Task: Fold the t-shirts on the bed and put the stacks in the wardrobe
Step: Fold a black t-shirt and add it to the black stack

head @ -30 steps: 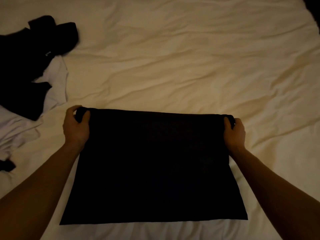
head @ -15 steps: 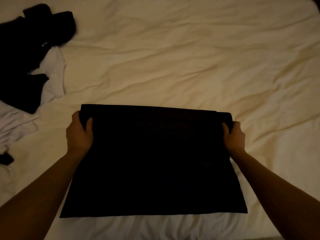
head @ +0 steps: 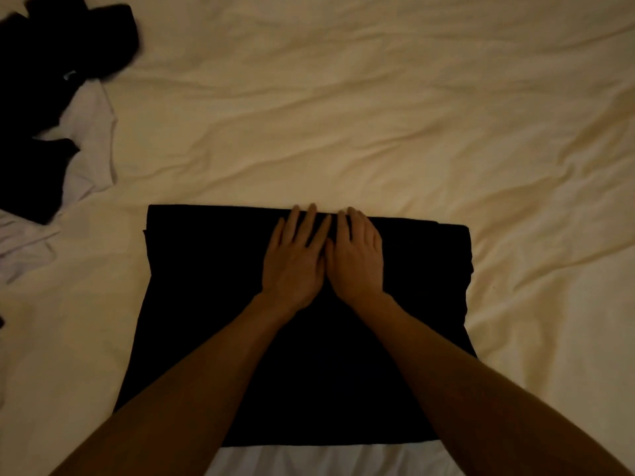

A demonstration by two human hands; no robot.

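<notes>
Forearms enter from the near edge and converge over a black t-shirt (head: pixel 206 304), which lies flat as a folded rectangle on the cream bed (head: pixel 378 115), its near hem close to the lower frame edge and its far fold running straight across the sheet. Left hand (head: pixel 295 259) and right hand (head: pixel 357 255) rest palm-down, side by side and touching, on the middle of the far part of the shirt; the fingers (head: pixel 311 221) are extended flat against the cloth, slightly spread, tips reaching the far fold, gripping nothing. Wrinkled bedding extends beyond the shirt. At far left, well apart from the folded shirt, lies a heap of unfolded garments: dark clothing (head: pixel 51 46) over a white garment (head: pixel 92 132).
</notes>
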